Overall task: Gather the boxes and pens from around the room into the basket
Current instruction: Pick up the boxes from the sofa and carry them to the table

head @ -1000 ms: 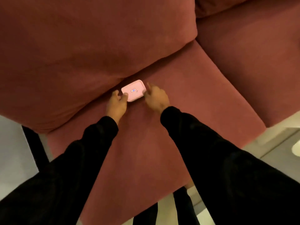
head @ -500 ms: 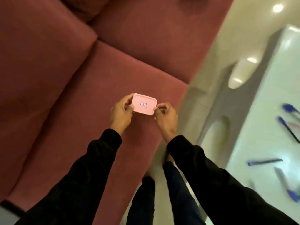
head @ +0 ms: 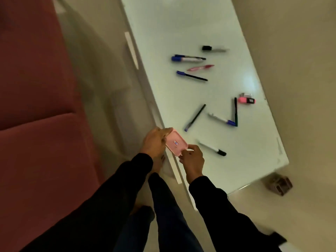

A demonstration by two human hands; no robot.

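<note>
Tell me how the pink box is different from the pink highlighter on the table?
The flat, rounded pink plastic box is held up in both hands; the stubby pink highlighter lies untouched on the white table. The box looks wider and has a small label; the highlighter has a dark end. Both are pink.

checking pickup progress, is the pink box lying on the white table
No, the pink box is held up between the left hand and right hand at the table's edge.

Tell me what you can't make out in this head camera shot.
- Basket: not in the head view at all.
- Pink box: label too small and blurred to read; its ends covered by the left hand and right hand.
- Pens on the white table: motion blur hides cap states.
- Brown object on the floor: too dim to identify.
</note>
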